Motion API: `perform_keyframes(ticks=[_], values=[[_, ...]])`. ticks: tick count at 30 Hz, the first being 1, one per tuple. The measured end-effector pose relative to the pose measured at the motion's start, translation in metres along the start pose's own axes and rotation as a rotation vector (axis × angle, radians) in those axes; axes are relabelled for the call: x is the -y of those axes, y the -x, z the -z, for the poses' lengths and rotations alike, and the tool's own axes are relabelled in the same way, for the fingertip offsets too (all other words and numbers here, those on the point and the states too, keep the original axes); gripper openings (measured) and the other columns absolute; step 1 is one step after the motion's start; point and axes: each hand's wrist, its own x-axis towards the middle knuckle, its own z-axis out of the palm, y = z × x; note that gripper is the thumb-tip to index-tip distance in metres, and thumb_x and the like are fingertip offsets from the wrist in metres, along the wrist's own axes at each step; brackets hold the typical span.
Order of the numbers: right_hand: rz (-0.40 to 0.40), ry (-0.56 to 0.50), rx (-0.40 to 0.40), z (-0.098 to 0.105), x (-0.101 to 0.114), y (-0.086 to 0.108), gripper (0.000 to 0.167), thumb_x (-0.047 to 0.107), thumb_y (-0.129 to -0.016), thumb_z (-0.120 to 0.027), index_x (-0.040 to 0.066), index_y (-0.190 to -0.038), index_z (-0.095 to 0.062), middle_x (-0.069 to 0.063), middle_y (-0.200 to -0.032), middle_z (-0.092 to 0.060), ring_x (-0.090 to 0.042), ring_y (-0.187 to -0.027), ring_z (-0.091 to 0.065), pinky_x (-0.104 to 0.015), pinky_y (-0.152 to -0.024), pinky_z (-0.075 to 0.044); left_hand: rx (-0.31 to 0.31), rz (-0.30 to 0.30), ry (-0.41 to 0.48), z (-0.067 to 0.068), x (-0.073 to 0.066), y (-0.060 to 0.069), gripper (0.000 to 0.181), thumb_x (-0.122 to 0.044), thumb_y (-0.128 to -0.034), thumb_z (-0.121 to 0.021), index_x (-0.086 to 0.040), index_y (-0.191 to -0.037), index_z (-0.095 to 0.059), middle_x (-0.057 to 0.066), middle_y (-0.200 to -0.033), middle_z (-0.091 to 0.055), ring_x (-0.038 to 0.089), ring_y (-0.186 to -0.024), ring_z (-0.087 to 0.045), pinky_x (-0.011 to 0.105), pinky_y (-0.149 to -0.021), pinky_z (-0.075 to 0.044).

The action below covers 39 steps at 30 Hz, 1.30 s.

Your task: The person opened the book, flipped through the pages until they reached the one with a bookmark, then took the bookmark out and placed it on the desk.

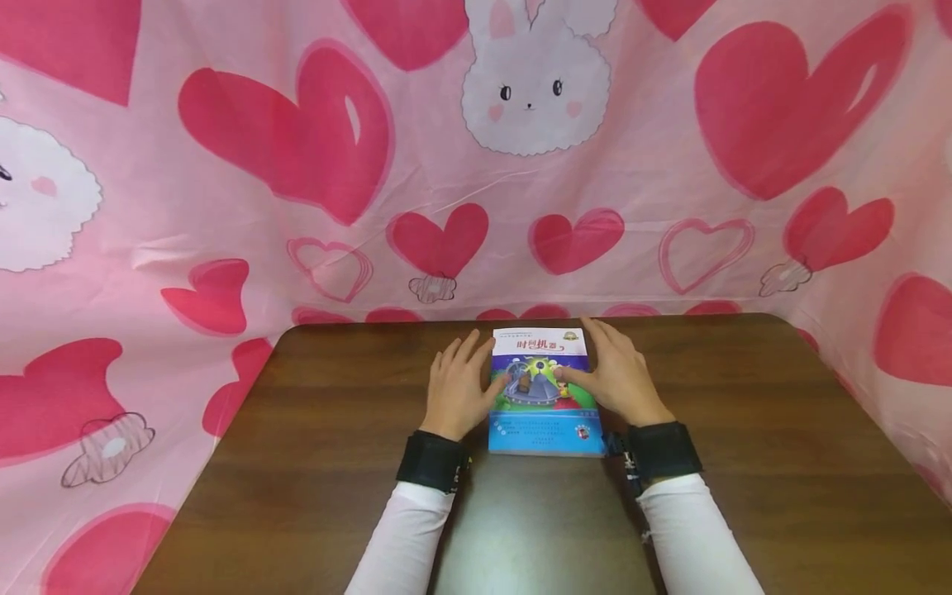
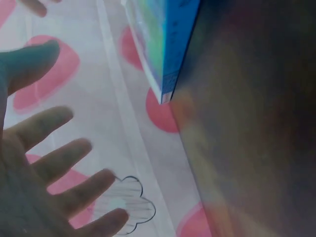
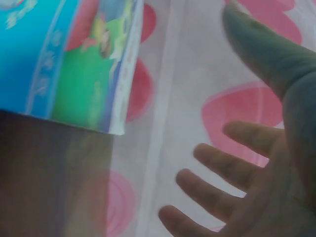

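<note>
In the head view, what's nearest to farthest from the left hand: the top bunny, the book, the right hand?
1. Book, just right of the left hand.
2. Right hand, beyond the book.
3. Top bunny, up on the pink cloth.

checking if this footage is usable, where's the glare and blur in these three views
Head: fairly sharp, pale glare on the table near the bottom edge; left wrist: soft, book and left hand blurred; right wrist: also soft, cover lettering smeared, right hand lacking crisp detail.
</note>
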Motion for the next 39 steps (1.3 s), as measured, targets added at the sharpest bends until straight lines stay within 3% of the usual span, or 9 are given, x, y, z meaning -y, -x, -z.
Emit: perform_keyframes(ticks=[6,13,25,31,39], values=[[-0.105,0.034,0.172,-0.007,-0.009,-0.002,0.096,0.049,-0.092,-0.077,-0.006,-0.159,-0.035,-0.032,-0.162,-0.038,-0.057,-0.148,-0.035,-0.076,-0.115,-0.037,0.155,-0.024,-0.036,-0.007,-0.006,0.003,0.071,-0.05,-0.0945,-0.074,-0.019,-0.155,-0.054,0.013,-0.164,-0.047,0.041,-0.15,-0.046,0.067,-0.124,-0.033],[-0.173,0.093,0.275,-0.013,-0.015,-0.001,0.085,0.052,-0.093,-0.072,-0.013,-0.143,-0.053,-0.035,-0.15,-0.049,-0.055,-0.139,-0.043,-0.072,-0.112,-0.045,0.191,0.005,-0.035,-0.012,-0.009,0.007,0.072,-0.05,-0.0929,-0.075,-0.02,-0.154,-0.055,0.012,-0.163,-0.049,0.041,-0.149,-0.046,0.067,-0.124,-0.034],[-0.139,0.093,0.261,-0.007,-0.011,0.0,0.085,0.051,-0.093,-0.073,-0.013,-0.144,-0.051,-0.034,-0.145,-0.054,-0.054,-0.135,-0.048,-0.071,-0.11,-0.047,0.254,0.032,-0.047,-0.012,-0.008,0.008,0.064,-0.052,-0.0937,-0.074,-0.014,-0.145,-0.064,0.013,-0.153,-0.06,0.04,-0.145,-0.051,0.065,-0.122,-0.037],[-0.065,0.043,0.202,-0.002,-0.005,0.0,0.075,0.041,-0.096,-0.074,-0.012,-0.144,-0.052,-0.032,-0.146,-0.056,-0.052,-0.136,-0.051,-0.068,-0.113,-0.047,0.265,0.027,-0.026,-0.013,-0.006,0.008,0.064,-0.051,-0.094,-0.074,-0.013,-0.144,-0.065,0.014,-0.151,-0.062,0.038,-0.141,-0.055,0.061,-0.12,-0.042],[0.023,-0.051,0.165,0.011,0.007,0.0,0.067,0.031,-0.1,-0.071,-0.01,-0.148,-0.05,-0.031,-0.143,-0.061,-0.049,-0.131,-0.06,-0.064,-0.106,-0.054,0.29,0.034,0.02,-0.012,-0.005,0.007,0.062,-0.048,-0.096,-0.073,-0.011,-0.145,-0.063,0.016,-0.153,-0.059,0.039,-0.142,-0.054,0.06,-0.12,-0.044]])
